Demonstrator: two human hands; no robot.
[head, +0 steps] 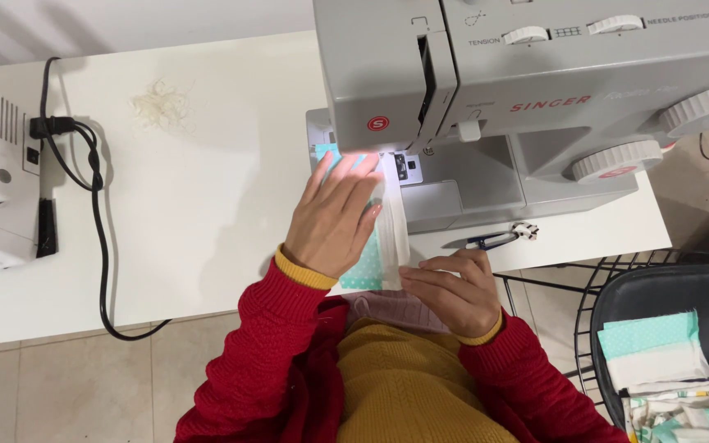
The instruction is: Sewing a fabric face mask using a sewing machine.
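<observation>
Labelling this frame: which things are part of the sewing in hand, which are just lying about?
In use: left hand flat on teal and white fabric; right hand at its near edge; sewing machine.
Lying about: thread tuft, black cable, snips, folded fabric pile.

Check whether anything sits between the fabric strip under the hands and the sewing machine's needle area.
Nothing visible does. The fabric strip runs straight up to the needle area, with the left hand flat on it and the right hand at its near end.
</observation>
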